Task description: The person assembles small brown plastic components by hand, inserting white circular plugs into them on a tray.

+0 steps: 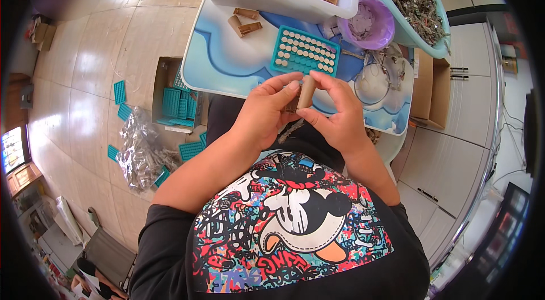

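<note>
Both my hands meet over my lap at the table's near edge, holding a brown half-round plastic shell [306, 93] between them. My left hand [267, 108] is closed on its left side, thumb and fingers pinching. On the right side, the thumb and fingertips of my right hand [339, 108] grip the shell's two ends. Below the shell hangs a short bundle of thin greyish wires [290, 129]; where it joins is hidden by my fingers. Just beyond my hands, a teal tray [302, 65] holds rows of small white round pieces.
A white tub [267, 0] of brown shells stands at the back. Right of it are a purple basket [381, 43] and a light-green tub [441, 39] of tangled wired parts. Loose shells [250, 28] lie on the blue-white table [227, 76]. A cardboard box [160, 87] with teal trays sits left on the floor.
</note>
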The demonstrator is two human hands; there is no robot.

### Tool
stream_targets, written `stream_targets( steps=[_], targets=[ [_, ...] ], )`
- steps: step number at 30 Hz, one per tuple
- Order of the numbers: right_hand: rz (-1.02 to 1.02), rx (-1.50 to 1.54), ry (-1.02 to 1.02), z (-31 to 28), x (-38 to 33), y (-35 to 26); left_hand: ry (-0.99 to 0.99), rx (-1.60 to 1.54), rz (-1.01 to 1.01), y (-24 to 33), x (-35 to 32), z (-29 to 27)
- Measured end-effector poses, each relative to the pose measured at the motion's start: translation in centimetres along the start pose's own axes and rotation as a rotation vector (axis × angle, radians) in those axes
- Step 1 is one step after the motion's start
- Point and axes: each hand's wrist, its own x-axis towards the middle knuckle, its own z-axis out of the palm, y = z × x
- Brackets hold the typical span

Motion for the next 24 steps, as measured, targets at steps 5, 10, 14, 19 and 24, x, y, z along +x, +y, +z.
stream_targets(
  steps=[5,10,14,19,24],
  targets=[
    [-0.103,0.122,-0.021,0.47,-0.34,0.66,-0.104,-0.109,-0.021,-0.23,-0.14,-0.08],
    [-0.124,0.126,-0.038,0.64,-0.14,0.77,-0.092,-0.131,-0.024,-0.13,-0.35,0.09],
    [-0.133,0.099,-0.048,0.67,0.00,0.71,-0.110,-0.132,-0.012,-0.01,-0.44,0.08],
    [-0.115,0.104,-0.040,0.80,-0.07,0.80,-0.129,0.011,0.080,-0.17,-0.89,0.58],
    [-0.037,0.228,0.007,0.56,-0.19,1.00,-0.068,0.150,0.163,-0.47,-0.80,0.55]
  ],
)
